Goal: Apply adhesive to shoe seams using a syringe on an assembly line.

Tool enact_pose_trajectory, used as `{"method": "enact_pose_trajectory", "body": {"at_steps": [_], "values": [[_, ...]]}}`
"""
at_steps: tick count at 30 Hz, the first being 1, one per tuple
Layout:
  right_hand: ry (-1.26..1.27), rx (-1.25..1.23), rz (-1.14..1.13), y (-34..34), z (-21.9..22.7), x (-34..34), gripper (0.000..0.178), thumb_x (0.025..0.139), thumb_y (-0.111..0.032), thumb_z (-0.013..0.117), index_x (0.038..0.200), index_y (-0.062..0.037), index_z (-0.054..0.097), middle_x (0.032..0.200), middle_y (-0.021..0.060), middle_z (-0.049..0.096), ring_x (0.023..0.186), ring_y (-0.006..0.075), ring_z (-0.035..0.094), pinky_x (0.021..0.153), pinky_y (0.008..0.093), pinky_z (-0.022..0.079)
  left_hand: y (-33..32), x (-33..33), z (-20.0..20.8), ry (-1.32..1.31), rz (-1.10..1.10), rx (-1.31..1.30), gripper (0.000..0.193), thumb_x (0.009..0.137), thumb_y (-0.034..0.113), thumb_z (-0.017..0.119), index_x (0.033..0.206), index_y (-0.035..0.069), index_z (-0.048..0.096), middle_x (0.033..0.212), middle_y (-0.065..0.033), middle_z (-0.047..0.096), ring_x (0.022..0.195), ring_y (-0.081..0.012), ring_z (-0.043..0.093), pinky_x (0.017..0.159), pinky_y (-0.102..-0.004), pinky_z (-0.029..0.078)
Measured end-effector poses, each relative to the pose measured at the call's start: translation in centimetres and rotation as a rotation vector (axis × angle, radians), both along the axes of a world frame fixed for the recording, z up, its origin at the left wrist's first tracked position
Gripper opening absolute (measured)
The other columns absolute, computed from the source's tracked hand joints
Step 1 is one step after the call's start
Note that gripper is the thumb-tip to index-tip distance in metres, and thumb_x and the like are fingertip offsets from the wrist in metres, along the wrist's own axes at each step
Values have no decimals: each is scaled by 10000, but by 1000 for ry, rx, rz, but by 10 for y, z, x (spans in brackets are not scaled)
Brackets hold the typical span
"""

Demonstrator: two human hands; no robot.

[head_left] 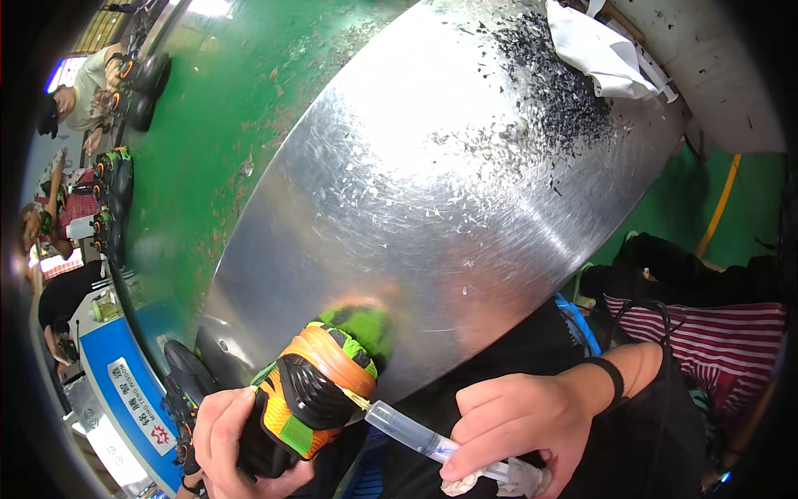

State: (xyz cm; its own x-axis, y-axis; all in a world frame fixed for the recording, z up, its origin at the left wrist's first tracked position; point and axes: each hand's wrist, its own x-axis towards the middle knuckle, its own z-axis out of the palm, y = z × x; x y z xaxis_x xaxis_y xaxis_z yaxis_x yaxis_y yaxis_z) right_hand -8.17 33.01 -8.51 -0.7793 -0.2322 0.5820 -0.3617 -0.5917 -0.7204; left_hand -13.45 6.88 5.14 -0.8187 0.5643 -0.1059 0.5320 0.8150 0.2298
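My left hand (220, 441) grips a shoe (320, 399) with a glossy black moulded piece, orange mesh, an orange band and green patches. The shoe is tilted over the near edge of the metal table. A clear plastic syringe (407, 428) lies in my right hand (528, 412), whose fingers are closed round its barrel. Its yellowish tip reaches the edge of the black piece, at or very near the surface. Crumpled white tissue (525, 480) is tucked in the same hand, under the syringe's rear end.
Black and pale scraps (557, 100) litter the far part of the metal table (291, 241). A white cloth or sheet (598, 54) lies at its far right corner. More shoes (116, 187) line the left, where co-workers (87, 91) sit. Striped red-and-white fabric (706, 333) is at right.
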Motion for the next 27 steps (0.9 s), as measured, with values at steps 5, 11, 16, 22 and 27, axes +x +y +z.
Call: {"method": "enact_pose_trajectory", "body": {"at_steps": [5, 11, 16, 22, 27], "values": [[-23, 39, 9, 1, 3, -4, 614, 736, -450, 763, 1113, 5, 599, 980, 108, 661, 748, 298, 598, 638, 385, 432, -13, -1, -1, -42, 54, 50, 774, 536, 322, 820, 1144, -46, 512, 984, -176, 601, 887, -294, 595, 831, -387, 463], [10, 89, -62, -3, -1, 2, 595, 734, -450, 762, 1091, 2, 613, 957, 100, 657, 740, 293, 595, 633, 384, 432, -23, 0, 2, -167, 309, 85, 866, 554, 346, 827, 1223, -75, 473, 1158, -187, 562, 1075, -285, 552, 973, -383, 405], [6, 124, -26, -4, 0, 2, 570, 723, -443, 766, 1070, -15, 620, 923, 91, 651, 705, 290, 580, 615, 379, 429, -38, 2, -6, -24, 203, 106, 922, 580, 368, 839, 1272, -86, 432, 1219, -194, 525, 1120, -274, 529, 1007, -383, 381], [-12, 248, 82, 7, 13, -4, 536, 706, -439, 768, 1033, -40, 625, 877, 94, 637, 655, 293, 553, 588, 385, 421, -37, -6, 3, -247, 247, 81, 928, 588, 367, 836, 1278, -96, 423, 1207, -169, 524, 1113, -252, 527, 997, -367, 390], [-3, 243, 50, -2, 13, 6, 533, 708, -449, 759, 1027, -43, 624, 859, 91, 630, 648, 291, 549, 578, 389, 418, -36, -7, 3, -253, 211, 127, 878, 584, 336, 827, 1249, -93, 448, 1187, -159, 527, 1087, -243, 532, 980, -353, 398]]}}
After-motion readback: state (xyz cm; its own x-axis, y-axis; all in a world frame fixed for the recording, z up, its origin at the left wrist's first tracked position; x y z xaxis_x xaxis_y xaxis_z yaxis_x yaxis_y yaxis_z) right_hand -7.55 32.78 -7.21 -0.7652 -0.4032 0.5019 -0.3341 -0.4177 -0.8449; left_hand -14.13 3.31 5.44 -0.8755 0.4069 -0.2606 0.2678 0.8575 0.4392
